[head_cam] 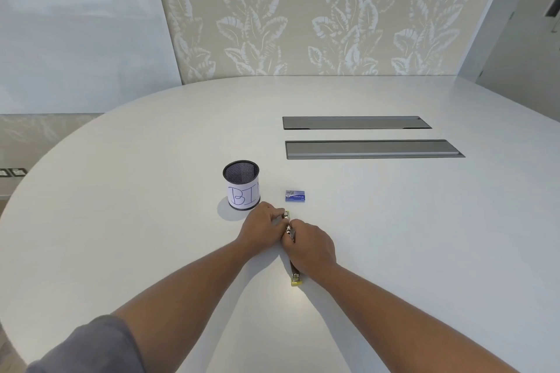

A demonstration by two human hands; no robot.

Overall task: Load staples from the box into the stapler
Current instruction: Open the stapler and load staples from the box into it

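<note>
A large white table [151,191] with a rounded edge is filling most of the view. Behind it a wall panel [318,9] with a pale leaf pattern is standing. Two long grey cover plates [357,123] are lying flat in the table top on the far right side, one behind the other.

A black mesh cup [241,185] is standing upright left of centre, and a white paper with the letters "BI" is wrapping its lower part.

The left hand [260,225] is reaching in just in front of the cup. Its fingers are curling closely around the far end of the stapler [290,239] and are gripping it there. The right hand [312,247] is lying over the middle of the stapler with the fingers bent down tightly onto the metal part. I cannot tell if these fingers are pinching something small or only pressing. The two hands are touching each other or nearly so.

The stapler is lying on the table, opened out long, running from far to near. Its yellow end is sticking out below the right hand.

The small blue staple box [295,195] is lying flat on the table just beyond the hands, to the right of the cup, and no hand is touching it.
</note>
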